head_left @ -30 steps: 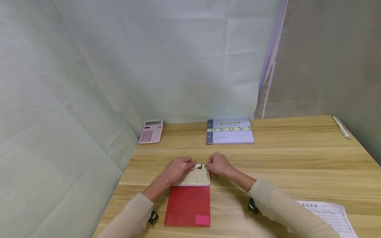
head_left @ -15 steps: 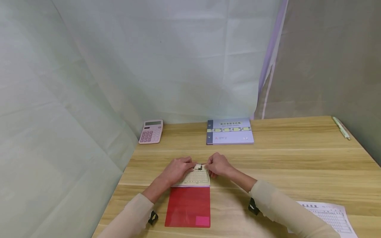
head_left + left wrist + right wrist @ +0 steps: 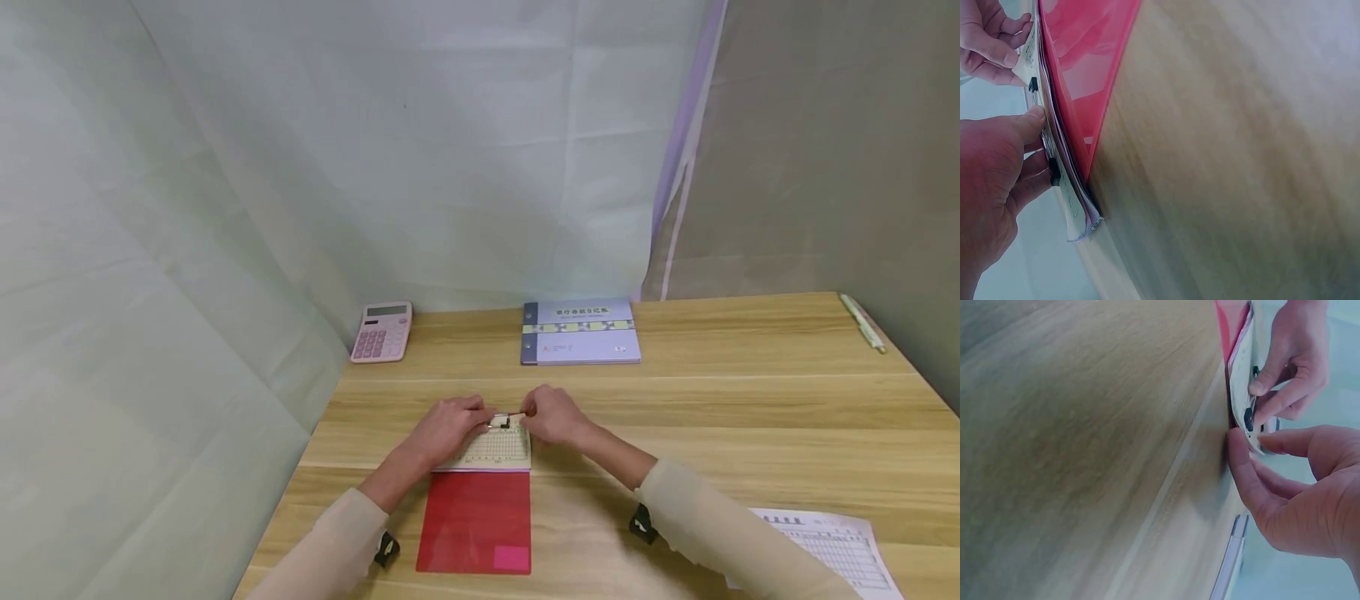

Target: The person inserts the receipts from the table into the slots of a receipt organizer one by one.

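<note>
A stack of printed forms (image 3: 495, 448) lies on a red folder (image 3: 476, 521), whose lower half is bare except for a pink label. A metal clip with black ends (image 3: 504, 422) sits across the top of the sheets. My left hand (image 3: 447, 429) pinches this clip between thumb and fingers; in the left wrist view the thumb (image 3: 1036, 114) presses its bar. At the top right corner of the stack is my right hand (image 3: 553, 414), thumb and index finger pinching the corner of the sheets (image 3: 1254, 445). A thin red edge shows between the hands.
A pink calculator (image 3: 382, 332) stands at the back left of the wooden table (image 3: 720, 400). Behind the hands lies a blue-grey account book (image 3: 581, 332). A pen (image 3: 862, 323) is at the far right, and a loose printed form (image 3: 840, 546) lies partly under the right forearm.
My right hand has shifted slightly at the sheets' corner, and more of the red edge shows beside its fingertips. The left hand stays on the clip.
</note>
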A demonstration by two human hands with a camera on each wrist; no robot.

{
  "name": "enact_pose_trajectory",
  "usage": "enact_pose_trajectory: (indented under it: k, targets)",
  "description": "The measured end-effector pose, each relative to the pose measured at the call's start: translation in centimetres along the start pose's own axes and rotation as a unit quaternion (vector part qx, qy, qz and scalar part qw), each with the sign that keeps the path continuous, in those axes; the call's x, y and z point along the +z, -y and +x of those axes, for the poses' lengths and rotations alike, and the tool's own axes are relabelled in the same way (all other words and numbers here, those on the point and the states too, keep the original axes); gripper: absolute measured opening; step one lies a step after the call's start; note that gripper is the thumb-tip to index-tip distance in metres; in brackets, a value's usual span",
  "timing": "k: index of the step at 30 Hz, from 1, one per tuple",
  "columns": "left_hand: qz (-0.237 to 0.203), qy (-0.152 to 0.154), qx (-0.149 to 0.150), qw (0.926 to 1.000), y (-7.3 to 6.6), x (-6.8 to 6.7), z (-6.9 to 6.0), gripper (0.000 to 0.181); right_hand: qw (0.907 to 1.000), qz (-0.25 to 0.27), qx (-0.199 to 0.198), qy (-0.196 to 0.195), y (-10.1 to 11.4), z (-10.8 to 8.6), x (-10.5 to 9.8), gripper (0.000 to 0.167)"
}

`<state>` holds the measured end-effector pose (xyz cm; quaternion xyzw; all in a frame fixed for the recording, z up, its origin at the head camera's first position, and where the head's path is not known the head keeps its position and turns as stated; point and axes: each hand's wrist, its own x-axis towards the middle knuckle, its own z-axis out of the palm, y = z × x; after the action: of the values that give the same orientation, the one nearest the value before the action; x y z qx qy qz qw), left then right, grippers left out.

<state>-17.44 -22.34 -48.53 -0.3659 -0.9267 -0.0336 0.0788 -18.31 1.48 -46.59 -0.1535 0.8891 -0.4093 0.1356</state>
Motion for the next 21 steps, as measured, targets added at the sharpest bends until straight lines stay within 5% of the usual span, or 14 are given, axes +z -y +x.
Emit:
enact_pose_trajectory:
  k: [7, 21]
  targets:
    - [-0.007, -0.008, 0.006, 0.9999, -0.1, -0.1, 0.0, 0.024, 0.9878, 0.138, 0.061, 0.040, -0.1, -0.7, 0.2, 0.010]
    - [-0.006, -0.034, 0.031, 0.9989, 0.1, 0.1, -0.2, 0.023, 0.9781, 0.189, 0.084, -0.021, -0.4, -0.8, 1.5, 0.013]
